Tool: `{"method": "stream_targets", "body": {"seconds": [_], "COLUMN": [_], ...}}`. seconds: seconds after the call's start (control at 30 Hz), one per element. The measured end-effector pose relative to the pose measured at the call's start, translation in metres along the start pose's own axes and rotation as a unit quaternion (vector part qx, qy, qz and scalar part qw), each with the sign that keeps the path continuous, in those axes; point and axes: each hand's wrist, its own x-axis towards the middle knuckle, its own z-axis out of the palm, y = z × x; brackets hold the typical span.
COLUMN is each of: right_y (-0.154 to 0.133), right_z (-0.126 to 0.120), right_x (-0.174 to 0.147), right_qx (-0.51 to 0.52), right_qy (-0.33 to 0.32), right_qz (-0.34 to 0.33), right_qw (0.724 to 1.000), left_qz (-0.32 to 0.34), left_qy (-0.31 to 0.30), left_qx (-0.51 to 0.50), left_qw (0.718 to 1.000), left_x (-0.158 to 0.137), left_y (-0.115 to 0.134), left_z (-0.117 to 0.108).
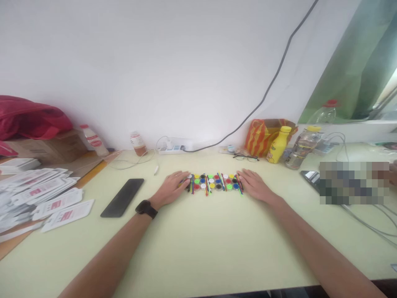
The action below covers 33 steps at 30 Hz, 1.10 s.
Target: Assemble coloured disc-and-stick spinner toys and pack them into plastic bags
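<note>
In the middle of the table lies a block of small round pieces [203, 186] in red, yellow, green, blue, white and black, set in rows. Thin coloured strips [221, 181], perhaps sticks or ties, lie across it in several bunches. My left hand [173, 186], with a black watch on the wrist, rests at the block's left end, fingers stretched towards it. At the right end my right hand [252, 184] lies with its fingers extended, touching or nearly touching the outer strips. Neither hand is wrapped round anything. The fingertips' exact contact is too small to make out.
A black phone [123, 198] lies left of my left hand. White packets [62, 203] are heaped farther left. Along the wall stand a power strip [172, 150], glasses [246, 157], a yellow bottle [278, 145] and a clear bottle [300, 149]. Cables run at right.
</note>
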Motion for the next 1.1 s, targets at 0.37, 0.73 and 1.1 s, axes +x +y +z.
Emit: {"method": "stream_targets", "body": {"seconds": [0.37,0.73,1.1], "right_y": [-0.001,0.001,0.002], "right_z": [0.000,0.002,-0.001], "right_x": [0.000,0.000,0.000], "right_qx": [-0.043,-0.046,-0.065], "right_qy": [-0.014,-0.015,-0.020], "right_qz": [0.005,0.002,-0.010], "right_qw": [0.999,0.999,0.998], "left_qz": [0.000,-0.033,-0.077], "left_qy": [0.027,0.029,0.021], "left_qx": [-0.029,-0.028,-0.033], "left_qw": [0.999,0.999,0.996], "left_x": [-0.001,0.002,0.001], "left_y": [0.005,0.000,-0.005], "left_z": [-0.004,-0.001,0.003]}}
